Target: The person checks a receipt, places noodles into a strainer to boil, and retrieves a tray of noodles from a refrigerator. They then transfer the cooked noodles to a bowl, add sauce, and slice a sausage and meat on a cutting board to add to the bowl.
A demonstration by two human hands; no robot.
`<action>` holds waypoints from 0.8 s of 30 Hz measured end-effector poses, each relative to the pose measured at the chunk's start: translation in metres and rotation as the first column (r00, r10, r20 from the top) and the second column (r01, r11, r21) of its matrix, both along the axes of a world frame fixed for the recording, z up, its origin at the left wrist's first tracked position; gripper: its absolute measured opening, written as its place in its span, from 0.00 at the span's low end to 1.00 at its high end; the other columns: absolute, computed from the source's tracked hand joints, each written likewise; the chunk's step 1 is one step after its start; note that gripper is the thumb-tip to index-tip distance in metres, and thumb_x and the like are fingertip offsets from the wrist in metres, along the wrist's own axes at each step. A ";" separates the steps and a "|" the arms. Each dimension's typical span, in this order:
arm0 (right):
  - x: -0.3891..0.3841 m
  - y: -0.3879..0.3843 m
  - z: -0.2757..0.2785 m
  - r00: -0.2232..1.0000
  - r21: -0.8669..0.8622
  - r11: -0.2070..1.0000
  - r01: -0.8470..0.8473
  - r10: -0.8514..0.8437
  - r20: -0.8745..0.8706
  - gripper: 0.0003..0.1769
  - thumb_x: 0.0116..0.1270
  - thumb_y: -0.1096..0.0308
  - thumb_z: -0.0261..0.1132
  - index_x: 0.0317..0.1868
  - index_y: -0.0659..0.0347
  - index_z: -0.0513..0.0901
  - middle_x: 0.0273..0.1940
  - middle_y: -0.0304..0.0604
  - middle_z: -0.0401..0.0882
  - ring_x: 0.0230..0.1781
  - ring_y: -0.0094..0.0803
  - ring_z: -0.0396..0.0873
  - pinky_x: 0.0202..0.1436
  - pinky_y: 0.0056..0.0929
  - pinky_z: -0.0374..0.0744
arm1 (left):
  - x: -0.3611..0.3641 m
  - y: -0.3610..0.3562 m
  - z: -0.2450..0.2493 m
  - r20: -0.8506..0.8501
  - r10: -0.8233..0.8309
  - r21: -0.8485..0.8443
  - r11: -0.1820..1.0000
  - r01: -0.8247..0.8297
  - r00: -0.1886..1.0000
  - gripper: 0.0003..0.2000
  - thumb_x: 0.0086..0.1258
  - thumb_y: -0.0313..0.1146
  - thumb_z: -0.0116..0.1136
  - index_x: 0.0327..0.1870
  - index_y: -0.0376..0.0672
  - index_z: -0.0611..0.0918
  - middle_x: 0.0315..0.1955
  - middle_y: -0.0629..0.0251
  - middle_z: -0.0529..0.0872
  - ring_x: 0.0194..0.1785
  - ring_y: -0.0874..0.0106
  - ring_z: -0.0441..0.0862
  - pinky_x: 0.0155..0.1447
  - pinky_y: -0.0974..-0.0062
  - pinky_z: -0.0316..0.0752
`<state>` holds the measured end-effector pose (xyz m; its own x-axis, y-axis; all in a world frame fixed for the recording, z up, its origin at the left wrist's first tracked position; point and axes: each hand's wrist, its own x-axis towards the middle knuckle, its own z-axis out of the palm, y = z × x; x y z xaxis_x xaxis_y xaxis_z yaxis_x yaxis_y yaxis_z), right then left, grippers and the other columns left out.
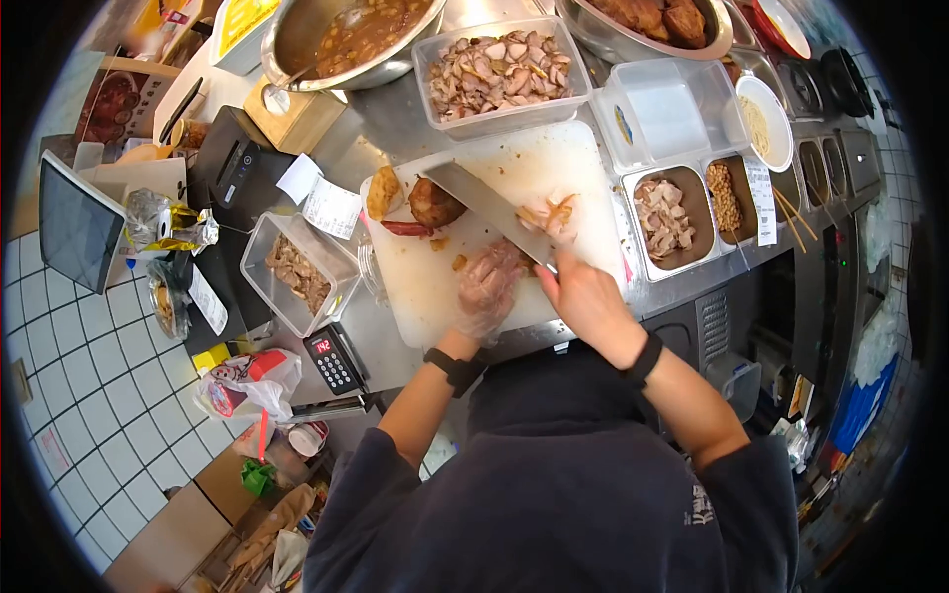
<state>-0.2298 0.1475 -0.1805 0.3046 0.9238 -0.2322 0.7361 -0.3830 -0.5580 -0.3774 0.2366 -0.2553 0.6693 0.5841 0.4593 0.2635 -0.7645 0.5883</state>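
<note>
My right hand [588,301] is closed round the handle of a cleaver [484,212], whose broad blade slants up and left over the white cutting board [425,296]. In a clear plastic glove, my left hand [487,282] presses its curled fingers on a piece of meat beside the blade; the glove hides most of that piece. Cut meat slices [551,217] lie on the board right of the blade. At the board's upper left sit a browned chunk of meat [435,203], a yellowish piece [383,193] and a reddish strip [407,228].
Behind the board stands a clear tub of chopped meat [499,74]. A steel pot of brown stew [361,44] is at the back left. On the right are steel pans with diced meat [664,219] and beans or nuts [724,198]. A plastic box of meat [297,277] stands left.
</note>
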 end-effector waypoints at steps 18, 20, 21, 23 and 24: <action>0.012 -0.019 0.015 0.998 -0.063 0.996 -0.062 0.062 -0.008 0.20 0.69 0.55 0.56 0.33 0.68 0.72 0.19 0.58 0.77 0.20 0.56 0.78 0.24 0.48 0.76 | 0.000 -0.004 0.000 0.012 0.057 -0.008 0.998 -0.057 0.998 0.09 0.49 0.19 0.62 0.33 0.39 0.81 0.37 0.61 0.84 0.46 0.61 0.82 0.48 0.67 0.78; 0.008 -0.008 -0.008 0.999 0.007 0.999 -0.033 0.033 -0.026 0.21 0.69 0.55 0.55 0.33 0.69 0.73 0.19 0.58 0.77 0.21 0.56 0.77 0.25 0.48 0.76 | 0.004 -0.003 0.000 0.033 0.048 -0.018 0.999 -0.048 0.998 0.09 0.50 0.19 0.63 0.34 0.38 0.82 0.38 0.61 0.85 0.46 0.62 0.82 0.48 0.69 0.78; 0.009 -0.003 -0.013 0.999 0.078 0.997 -0.008 0.012 -0.049 0.22 0.69 0.54 0.55 0.33 0.69 0.74 0.20 0.59 0.77 0.21 0.57 0.77 0.26 0.48 0.76 | 0.005 -0.003 0.000 0.033 0.070 -0.012 0.998 -0.069 0.997 0.08 0.50 0.19 0.63 0.32 0.38 0.81 0.37 0.61 0.85 0.46 0.61 0.82 0.48 0.68 0.78; 0.028 0.003 -0.012 0.985 0.064 0.995 0.073 -0.062 -0.159 0.23 0.69 0.53 0.55 0.33 0.69 0.75 0.20 0.59 0.77 0.22 0.58 0.77 0.27 0.48 0.76 | 0.002 -0.009 0.001 0.034 0.079 0.001 0.997 -0.079 0.996 0.07 0.51 0.20 0.63 0.31 0.38 0.80 0.37 0.60 0.85 0.45 0.61 0.82 0.48 0.68 0.78; 0.037 0.003 -0.008 0.957 0.043 0.988 0.150 -0.134 -0.259 0.23 0.69 0.52 0.55 0.32 0.69 0.76 0.20 0.60 0.76 0.22 0.59 0.77 0.28 0.48 0.76 | 0.001 -0.010 0.001 0.029 0.069 0.025 0.997 -0.070 0.997 0.09 0.51 0.20 0.64 0.34 0.38 0.80 0.37 0.60 0.84 0.45 0.59 0.82 0.47 0.66 0.78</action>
